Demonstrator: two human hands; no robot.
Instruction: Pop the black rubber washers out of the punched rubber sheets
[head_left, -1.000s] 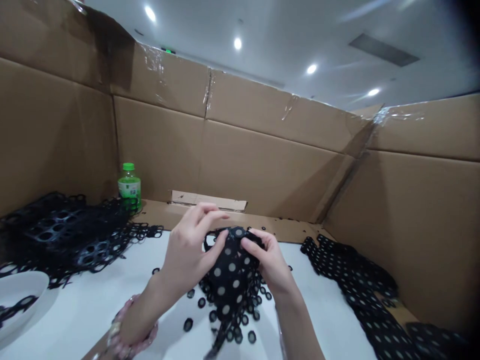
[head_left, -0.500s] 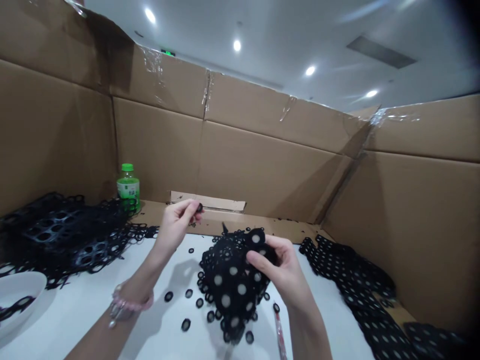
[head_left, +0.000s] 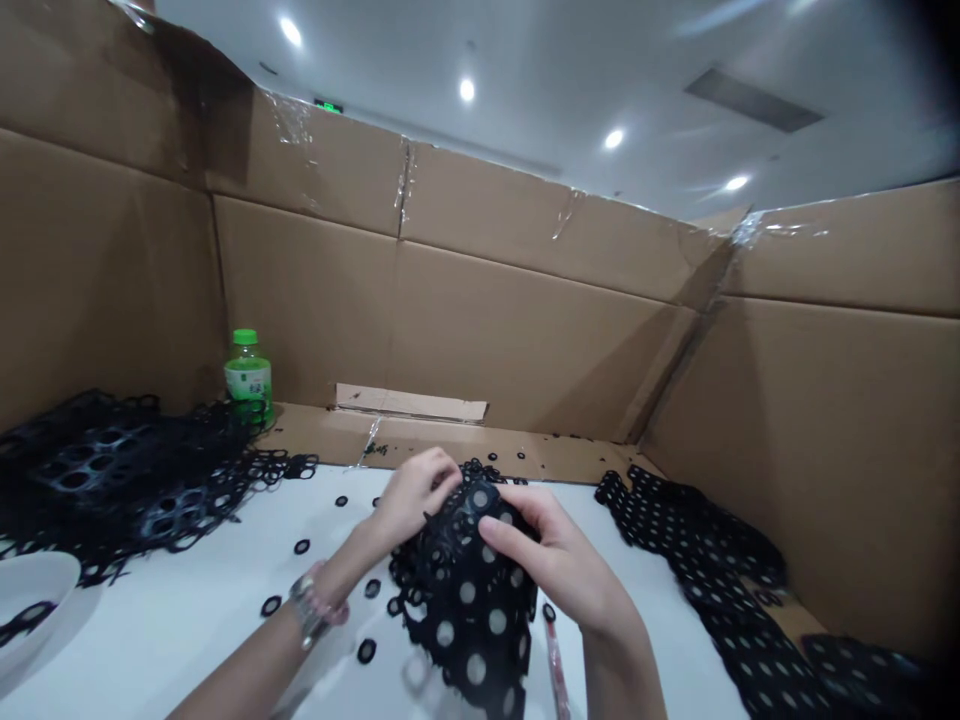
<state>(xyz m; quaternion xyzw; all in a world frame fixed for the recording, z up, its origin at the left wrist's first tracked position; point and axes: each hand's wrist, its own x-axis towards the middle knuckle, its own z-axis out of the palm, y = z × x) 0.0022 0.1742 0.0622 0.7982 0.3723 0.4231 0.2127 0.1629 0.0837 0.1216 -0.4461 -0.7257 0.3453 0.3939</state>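
The left fingers (head_left: 427, 478) and right fingers (head_left: 517, 535) curl closed around a bunched black sheet (head_left: 465, 600) punched with round holes, holding it near the middle of the tabletop's (head_left: 225, 540) far edge. The left arm (head_left: 255, 660) and right arm (head_left: 619, 680) reach in from the near edge. Loose black rings (head_left: 367, 651) lie scattered beside it.

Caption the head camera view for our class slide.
Left hand and right hand hold a black dotted sheet over a white table among loose rings.

Ceiling spotlights (head_left: 466, 90) are shining brightly; soft shadows are falling on the cardboard wall (head_left: 525, 340); edges are bending, darkening.
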